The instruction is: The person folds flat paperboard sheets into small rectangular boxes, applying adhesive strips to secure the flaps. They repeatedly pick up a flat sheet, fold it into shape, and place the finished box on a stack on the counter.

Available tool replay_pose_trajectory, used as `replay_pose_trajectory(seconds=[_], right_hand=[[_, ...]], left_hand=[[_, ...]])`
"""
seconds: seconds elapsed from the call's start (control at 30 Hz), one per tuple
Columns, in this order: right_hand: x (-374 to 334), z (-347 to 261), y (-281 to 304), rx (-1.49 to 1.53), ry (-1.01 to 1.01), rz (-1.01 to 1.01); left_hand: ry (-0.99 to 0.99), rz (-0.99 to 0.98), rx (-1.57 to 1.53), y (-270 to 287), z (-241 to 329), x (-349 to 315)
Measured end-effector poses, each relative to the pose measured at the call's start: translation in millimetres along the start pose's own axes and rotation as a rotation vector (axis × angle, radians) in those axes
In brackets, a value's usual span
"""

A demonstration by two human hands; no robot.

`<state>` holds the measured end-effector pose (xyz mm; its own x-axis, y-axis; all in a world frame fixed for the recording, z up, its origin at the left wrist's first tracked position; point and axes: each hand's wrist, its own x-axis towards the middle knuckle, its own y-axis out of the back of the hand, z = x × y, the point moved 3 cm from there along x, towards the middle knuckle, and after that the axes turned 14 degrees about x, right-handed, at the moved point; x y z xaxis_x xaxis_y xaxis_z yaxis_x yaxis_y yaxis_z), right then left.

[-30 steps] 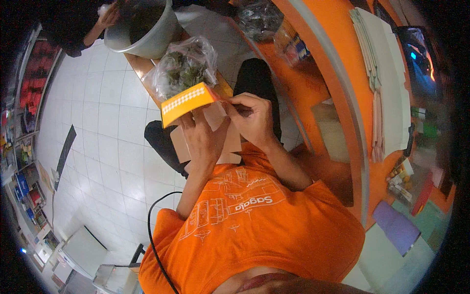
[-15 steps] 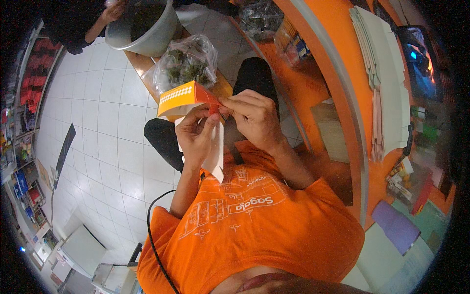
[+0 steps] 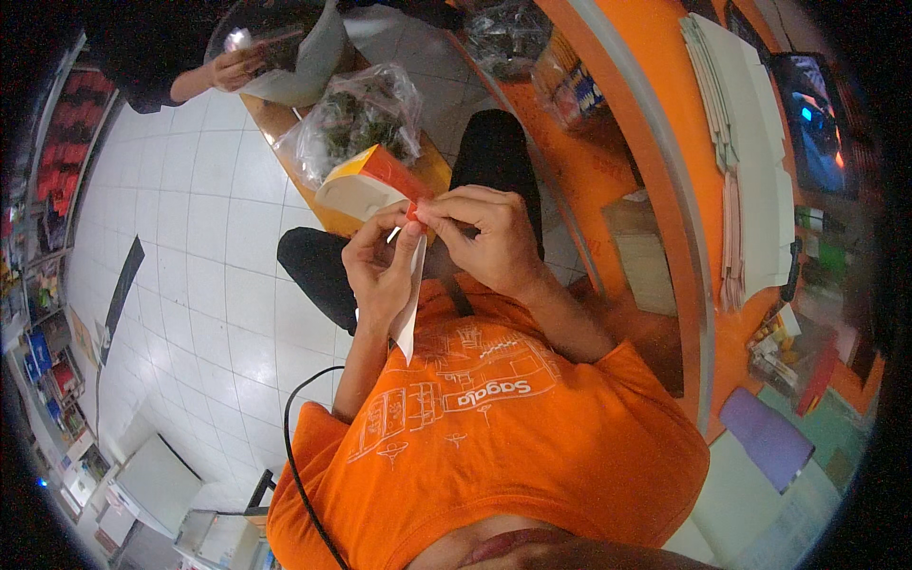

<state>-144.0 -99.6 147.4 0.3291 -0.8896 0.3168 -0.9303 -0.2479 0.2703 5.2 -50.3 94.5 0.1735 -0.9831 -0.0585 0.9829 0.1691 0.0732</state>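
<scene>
Between my hands is a folding cardboard box [image 3: 391,173], orange and yellow outside and white inside, partly folded. My left hand [image 3: 382,268] pinches its orange edge between thumb and fingers. A white flap [image 3: 408,318] of it hangs down below that hand, in front of my orange shirt. My right hand [image 3: 483,236] pinches the same edge from the right, its fingertips touching or nearly touching those of the left. Just beyond the carton lies a clear plastic bag [image 3: 366,112] with dark green contents, on a wooden bench [image 3: 432,171].
Beyond the bag stands a large whitish tub [image 3: 328,57], with another person's hand [image 3: 233,71] at its rim holding something shiny. An orange counter [image 3: 655,104] with a grey edge curves along my right. Papers [image 3: 750,161] and a screen [image 3: 807,123] sit on it. White tiles cover the floor [image 3: 209,256].
The box has tilted, so its yellow panel has turned away and more white inside shows. My right fingertips have shifted slightly left. The other person's hand has come lower, beside the tub.
</scene>
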Motion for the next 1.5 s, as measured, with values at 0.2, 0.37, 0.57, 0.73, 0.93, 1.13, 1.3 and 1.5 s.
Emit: replay_pose_trajectory(seconds=[0.2, 0.37, 0.57, 0.73, 0.93, 1.13, 1.3, 1.5], right_hand=[[-1.5, 13.2, 3.1, 0.248, -0.134, -0.041], [3.7, 12.5, 10.2, 0.375, -0.209, -0.118], [6.9, 2.5, 9.0, 0.274, -0.270, -0.187], [5.4, 0.2, 6.7, 0.163, -0.244, -0.089], [-17.6, 56.2, -19.4, 0.711, -0.297, -0.003], [-45.5, 75.4, -31.6, 0.732, -0.424, -0.070], [-58.5, 113.2, -26.2, 0.732, -0.649, 0.151], [-38.8, 70.6, -4.8, 0.482, -0.855, 0.029]], left_hand=[[0.055, -0.040, -0.015, 14.7, -32.3, 4.5], [0.125, -0.217, -0.431, 10.8, -26.7, 8.3], [0.088, -0.195, -0.371, 4.3, -10.4, 6.2], [0.050, -0.067, -0.430, -8.1, -1.9, 5.9], [-0.099, 0.139, 0.075, -12.7, 2.1, 18.3], [-0.048, 0.008, 0.301, -8.1, 7.7, 40.3], [-0.284, -0.415, 0.738, 0.0, 41.8, 10.1], [-0.418, -0.382, 0.844, -1.0, -1.7, -16.1]])
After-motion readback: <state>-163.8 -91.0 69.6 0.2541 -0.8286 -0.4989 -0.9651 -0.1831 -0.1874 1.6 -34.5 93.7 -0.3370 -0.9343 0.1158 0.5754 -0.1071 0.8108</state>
